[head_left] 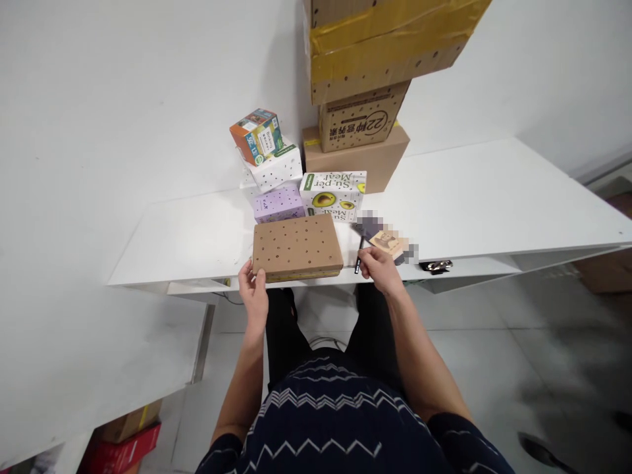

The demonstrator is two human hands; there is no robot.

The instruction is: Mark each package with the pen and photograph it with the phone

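A brown cardboard box point(297, 245) with small dark marks lies near the front edge of the white table point(474, 210). At its left front corner, my left hand point(254, 289) grips the edge, thumb on the front side. My right hand point(379, 268) is closed around a black pen point(360, 253), just right of the box and apart from it. Beyond the pen lies a dark item with a tan picture point(388, 241), partly blurred. Behind the brown box stand a purple box point(279, 205) and a white box with avocado pictures point(332, 195).
Large cardboard boxes are stacked at the back, the top one point(385, 49) with yellow tape. An orange and blue box point(257, 137) rests tilted on a white box point(275, 169). A metal clip point(437, 266) sits at the front edge, right.
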